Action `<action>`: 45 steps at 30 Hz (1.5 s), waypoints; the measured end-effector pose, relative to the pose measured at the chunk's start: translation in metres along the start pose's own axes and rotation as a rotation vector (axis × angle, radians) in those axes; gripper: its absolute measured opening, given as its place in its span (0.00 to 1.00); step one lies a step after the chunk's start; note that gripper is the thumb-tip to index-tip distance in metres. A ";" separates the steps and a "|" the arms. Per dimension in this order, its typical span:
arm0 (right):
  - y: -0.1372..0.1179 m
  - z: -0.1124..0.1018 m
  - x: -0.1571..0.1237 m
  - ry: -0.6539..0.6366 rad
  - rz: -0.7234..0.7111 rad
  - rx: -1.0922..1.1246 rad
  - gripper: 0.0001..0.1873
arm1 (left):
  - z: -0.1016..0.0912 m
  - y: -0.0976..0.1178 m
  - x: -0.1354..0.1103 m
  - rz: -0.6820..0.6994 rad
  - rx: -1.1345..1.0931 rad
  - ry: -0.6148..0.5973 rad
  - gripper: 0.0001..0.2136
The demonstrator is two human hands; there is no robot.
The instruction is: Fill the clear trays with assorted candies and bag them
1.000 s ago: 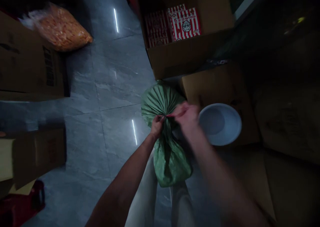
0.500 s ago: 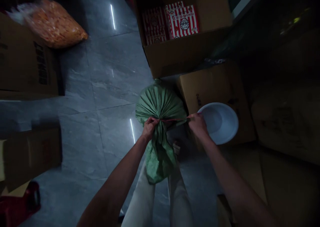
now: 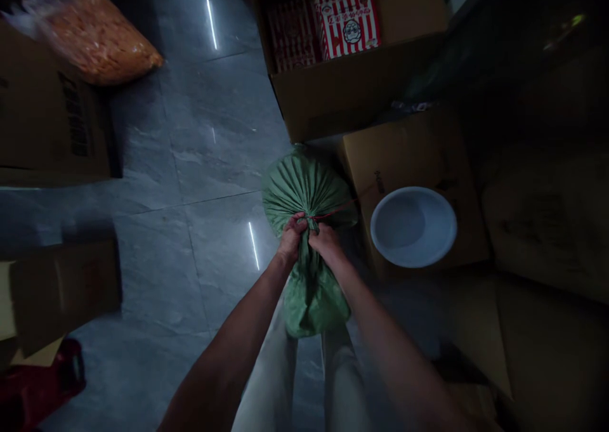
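A green woven sack (image 3: 309, 188) stands gathered into a narrow neck between my legs, its fabric fanned in pleats above the neck. My left hand (image 3: 292, 235) grips that neck tightly. Right beside it, my right hand (image 3: 327, 243) pinches a thin red string (image 3: 339, 211) wrapped around the neck, and the string's loose end runs up and right across the sack. The two hands touch the sack side by side. My legs in pale trousers (image 3: 266, 381) flank the sack's lower part.
A white bowl (image 3: 413, 227) rests on a flat cardboard box (image 3: 409, 153) to the right. Farther up, an open carton (image 3: 352, 96) holds red-and-white striped popcorn boxes (image 3: 349, 26). An orange bag (image 3: 90, 39), more cardboard boxes (image 3: 47, 108) and a red object (image 3: 38, 387) sit on the grey tile floor (image 3: 214, 134).
My right hand has swung in from the right, closing up to my left hand at the sack's neck. The red string, stretched straight earlier, now wraps the neck.
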State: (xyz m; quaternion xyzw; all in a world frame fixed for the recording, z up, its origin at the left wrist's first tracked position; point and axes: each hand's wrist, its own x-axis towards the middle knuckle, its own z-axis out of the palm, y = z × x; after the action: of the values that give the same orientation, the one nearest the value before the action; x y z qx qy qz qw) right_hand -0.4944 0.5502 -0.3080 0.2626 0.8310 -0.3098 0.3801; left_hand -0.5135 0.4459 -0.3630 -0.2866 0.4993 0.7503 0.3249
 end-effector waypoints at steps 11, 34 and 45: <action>0.016 -0.007 -0.019 0.095 -0.206 -0.260 0.13 | -0.015 0.052 0.030 0.472 1.067 -0.371 0.06; 0.010 -0.014 -0.022 0.105 -0.143 -0.222 0.14 | 0.026 0.103 0.065 0.644 1.847 -0.775 0.07; 0.010 -0.008 -0.022 0.121 -0.176 -0.221 0.15 | 0.025 0.095 0.061 0.759 1.704 -1.070 0.09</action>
State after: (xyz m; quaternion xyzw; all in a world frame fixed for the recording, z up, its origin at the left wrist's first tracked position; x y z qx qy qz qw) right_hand -0.4790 0.5583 -0.2892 0.1636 0.9012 -0.2320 0.3276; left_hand -0.6282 0.4542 -0.3471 0.5737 0.7071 0.2351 0.3399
